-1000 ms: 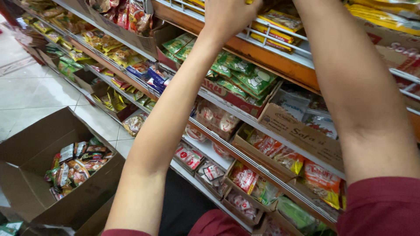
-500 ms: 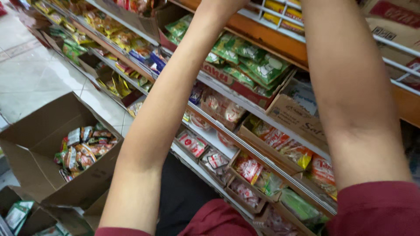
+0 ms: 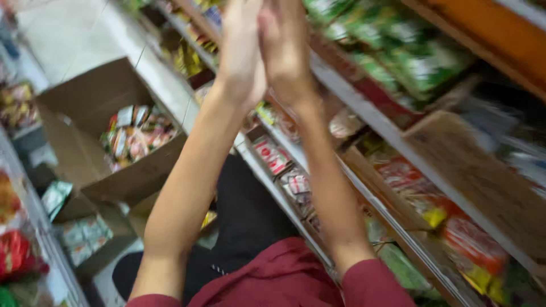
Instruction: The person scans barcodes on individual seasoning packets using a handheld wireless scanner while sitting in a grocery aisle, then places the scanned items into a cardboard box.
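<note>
Shop shelves (image 3: 364, 122) packed with snack packets run along the right, blurred. Both arms reach up; the left hand (image 3: 242, 51) and right hand (image 3: 284, 51) meet palm against palm, fingers straight, apparently holding nothing, though blur hides detail. Below left, an open cardboard box (image 3: 85, 102) of packets (image 3: 136, 133) sits on the floor.

Left hand (image 3: 242, 51), right hand (image 3: 284, 51), palms together

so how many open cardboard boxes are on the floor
2, maybe more hidden. One large box of snack packets beside the left arm; a smaller box of green packets below it, near the frame's lower left.
</note>
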